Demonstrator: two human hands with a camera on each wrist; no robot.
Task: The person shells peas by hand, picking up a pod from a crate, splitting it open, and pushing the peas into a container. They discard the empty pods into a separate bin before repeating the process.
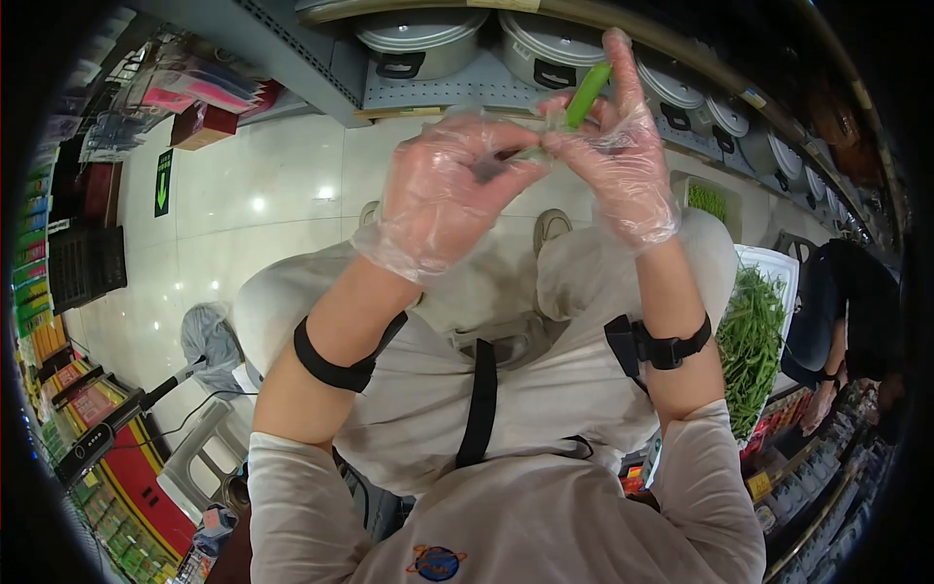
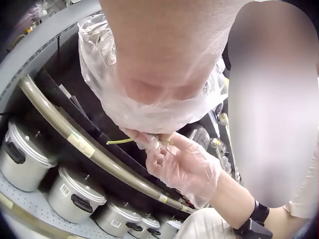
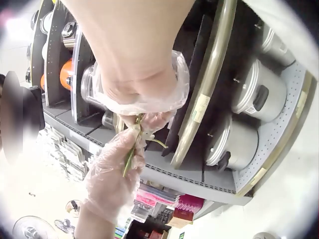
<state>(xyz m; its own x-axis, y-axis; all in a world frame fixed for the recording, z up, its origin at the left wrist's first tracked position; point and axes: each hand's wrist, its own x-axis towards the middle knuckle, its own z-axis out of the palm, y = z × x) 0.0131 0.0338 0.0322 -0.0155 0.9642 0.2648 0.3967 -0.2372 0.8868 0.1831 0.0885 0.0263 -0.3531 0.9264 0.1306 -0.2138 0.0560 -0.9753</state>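
Observation:
Both hands wear clear plastic gloves and meet in front of the shelf, above the knees. My right hand (image 1: 623,161) holds a green vegetable stem (image 1: 589,94) with its thumb and curled fingers, while the index finger points up along it. Thumb and fingertips of my left hand (image 1: 443,190) pinch at the stem's lower end, right against the right thumb. In the left wrist view a thin yellow-green end (image 2: 119,142) sticks out past the fingers. The right wrist view shows a green length (image 3: 128,162) lying along the left hand and a side piece (image 3: 159,143).
A white basket (image 1: 790,277) of long green stems (image 1: 754,341) stands by the right leg. Beyond the right knee, a smaller tub (image 1: 735,209) holds short green pieces (image 1: 707,200). Lidded pots (image 1: 418,49) line the shelf ahead. Another person (image 1: 842,302) is at the far right.

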